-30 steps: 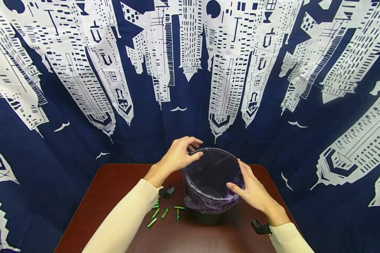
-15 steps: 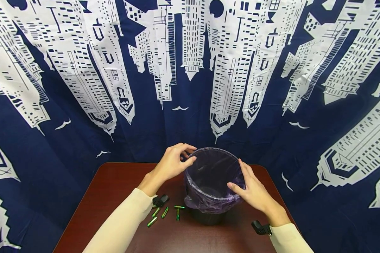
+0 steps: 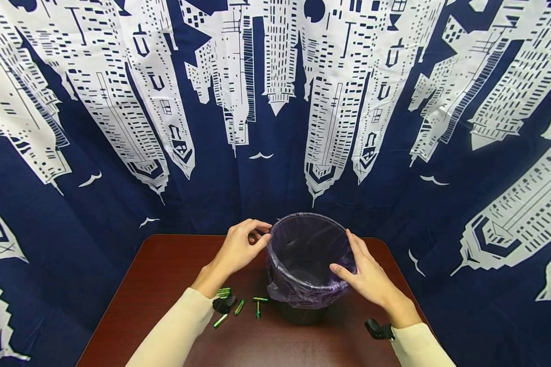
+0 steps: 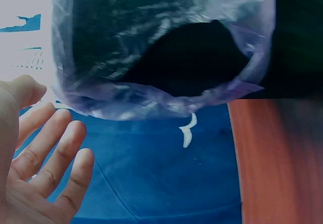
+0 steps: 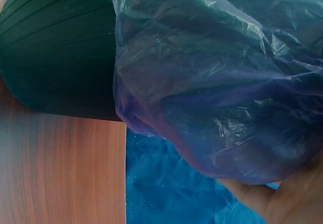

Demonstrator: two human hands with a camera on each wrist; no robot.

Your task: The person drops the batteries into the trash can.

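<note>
A dark trash bin (image 3: pixel 303 314) stands upright, lined with a thin purple trash bag (image 3: pixel 298 298) folded over its rim. My left hand (image 3: pixel 240 246) is beside the bin's left rim, fingertips close to the bag edge. In the left wrist view its loosely bent fingers (image 4: pixel 70 138) hold nothing and show a gap from the bag. My right hand (image 3: pixel 369 278) lies against the right rim, fingers straight along the outside and thumb over the opening. The right wrist view shows the bag (image 5: pixel 217 82) hanging loose over the ribbed bin wall (image 5: pixel 60 47), partly covering that hand.
Several green batteries (image 3: pixel 239 307) lie on the brown table (image 3: pixel 174 260) left of the bin, some partly behind the left wrist camera (image 3: pixel 224 304). A dark blue curtain (image 3: pixel 211 193) with white buildings hangs right behind the table.
My left hand has moved left and down, from over the bin's left rim to just outside it. The right hand and the bin have stayed in place.
</note>
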